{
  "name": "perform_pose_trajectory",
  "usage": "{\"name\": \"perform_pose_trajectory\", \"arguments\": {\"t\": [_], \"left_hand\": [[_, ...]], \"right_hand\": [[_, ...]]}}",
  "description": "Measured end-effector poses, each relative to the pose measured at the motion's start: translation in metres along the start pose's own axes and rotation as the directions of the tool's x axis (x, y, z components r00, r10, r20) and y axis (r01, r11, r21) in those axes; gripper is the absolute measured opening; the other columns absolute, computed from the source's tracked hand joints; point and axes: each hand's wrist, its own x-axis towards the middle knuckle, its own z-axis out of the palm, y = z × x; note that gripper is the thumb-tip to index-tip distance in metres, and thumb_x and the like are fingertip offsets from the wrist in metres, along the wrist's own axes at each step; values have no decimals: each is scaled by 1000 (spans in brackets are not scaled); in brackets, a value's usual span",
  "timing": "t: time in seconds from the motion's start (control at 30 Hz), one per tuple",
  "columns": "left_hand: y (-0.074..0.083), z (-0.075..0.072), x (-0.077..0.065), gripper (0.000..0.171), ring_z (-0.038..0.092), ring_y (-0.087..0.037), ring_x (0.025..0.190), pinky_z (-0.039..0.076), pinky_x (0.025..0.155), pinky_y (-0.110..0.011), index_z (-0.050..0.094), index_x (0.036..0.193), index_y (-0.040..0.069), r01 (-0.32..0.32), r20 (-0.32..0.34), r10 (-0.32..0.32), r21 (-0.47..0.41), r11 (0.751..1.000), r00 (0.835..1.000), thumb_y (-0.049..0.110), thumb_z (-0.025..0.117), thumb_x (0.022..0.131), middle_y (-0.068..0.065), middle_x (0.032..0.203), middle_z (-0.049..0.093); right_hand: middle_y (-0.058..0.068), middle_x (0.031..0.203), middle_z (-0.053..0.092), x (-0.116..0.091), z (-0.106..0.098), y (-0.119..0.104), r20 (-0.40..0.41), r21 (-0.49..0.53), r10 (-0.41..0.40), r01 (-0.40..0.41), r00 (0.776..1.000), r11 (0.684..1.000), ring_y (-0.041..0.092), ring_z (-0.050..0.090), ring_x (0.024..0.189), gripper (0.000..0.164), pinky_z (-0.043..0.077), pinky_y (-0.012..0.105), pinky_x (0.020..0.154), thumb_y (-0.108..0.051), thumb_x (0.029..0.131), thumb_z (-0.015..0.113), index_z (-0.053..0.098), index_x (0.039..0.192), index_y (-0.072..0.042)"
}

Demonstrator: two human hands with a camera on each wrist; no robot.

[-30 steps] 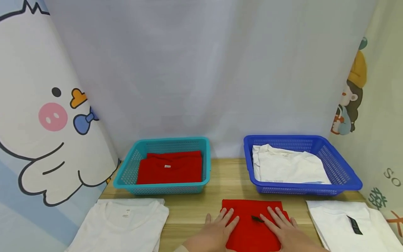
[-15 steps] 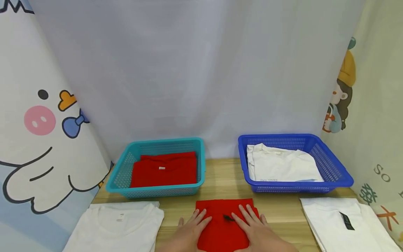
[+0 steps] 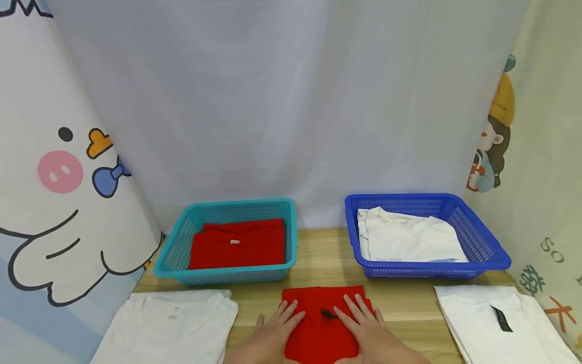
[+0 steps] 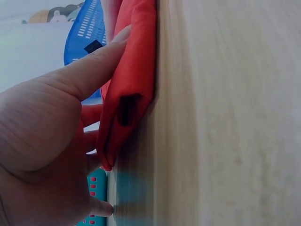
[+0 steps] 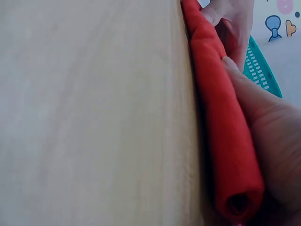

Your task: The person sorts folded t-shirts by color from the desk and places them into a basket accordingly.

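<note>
A folded red shirt (image 3: 321, 336) with a small black tag lies on the wooden table at the front, in the head view. My left hand (image 3: 273, 336) rests on its left side, fingers spread and straight on the cloth. On the right side of the shirt lies my right hand (image 3: 368, 328), its fingers stretched out near the black tag. In the left wrist view the left thumb (image 4: 96, 66) lies along the top of the folded cloth. From the right wrist, the right thumb (image 5: 249, 89) touches the thick rolled-looking edge of the red shirt (image 5: 221, 122).
A teal basket (image 3: 236, 274) holding red folded shirts stands at the back left. Behind on the right, a blue basket (image 3: 432, 269) contains a white shirt (image 3: 409, 237). Folded white shirts lie at left (image 3: 168, 328) and right (image 3: 504, 323). A curtain (image 3: 291, 101) hangs behind.
The head view has swung slightly to the right, so everything sits further left than a second ago. Both hands stay on the red shirt, which looks unchanged.
</note>
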Motion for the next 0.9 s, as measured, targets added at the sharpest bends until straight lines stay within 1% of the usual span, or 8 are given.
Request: {"name": "perform_pose_trajectory", "arguments": {"t": [0.1,0.2,0.33,0.43,0.53,0.67,0.8,0.9], "left_hand": [[1,-2,-3,96,23,-33,142,31,94,-73,40,148,21,-15,-10,15,0,1000,1000,66,72,70,-5,157,25],[0,-4,-9,96,24,-34,141,31,96,-71,37,149,19,-11,-37,9,-42,999,999,67,69,72,-9,157,25],[0,-6,-16,101,27,-38,138,31,96,-71,33,151,16,36,-97,-46,-107,994,994,70,66,73,-16,155,25],[-1,-7,-18,103,30,-42,136,32,95,-72,32,151,13,82,-122,-94,-102,991,988,71,66,72,-21,152,28],[-3,-5,-18,105,30,-45,135,32,94,-72,32,151,12,121,-115,-128,-72,990,985,73,65,72,-24,150,30],[-6,-1,-15,107,30,-47,135,33,93,-72,31,151,12,140,-100,-142,-30,990,985,78,60,71,-24,149,32],[-8,3,-14,108,30,-47,135,34,93,-72,32,150,10,142,-96,-142,-13,990,985,79,58,71,-25,148,33],[-7,5,-13,107,30,-48,134,34,93,-71,32,150,9,124,-94,-124,-6,992,988,78,57,73,-25,147,34]], "right_hand": [[21,156,20,-4,-1,4,-43,47,-23,25,999,999,49,13,140,101,15,79,96,-78,73,57,36,150,-15],[22,156,17,-11,-6,7,-96,89,-26,35,995,995,49,13,140,99,16,79,95,-74,74,60,37,149,-14],[23,156,18,-20,-18,11,-146,113,21,-4,989,994,47,16,140,99,17,78,96,-71,73,64,36,149,-14],[26,153,22,-27,-26,16,-171,107,54,-36,984,994,49,20,138,100,17,78,96,-69,73,66,35,149,-12],[29,151,26,-32,-28,21,-171,108,90,-73,981,992,51,21,137,101,17,79,94,-69,73,66,35,150,-11],[29,150,26,-36,-25,25,-119,125,136,-121,984,985,51,16,138,103,14,80,93,-72,73,64,31,151,-14],[31,149,28,-35,-18,26,-92,121,107,-96,990,988,54,17,137,100,15,82,91,-68,75,64,31,151,-11],[32,148,29,-33,-14,27,-94,102,66,-56,993,993,56,21,135,98,18,81,91,-67,77,63,33,150,-8]]}}
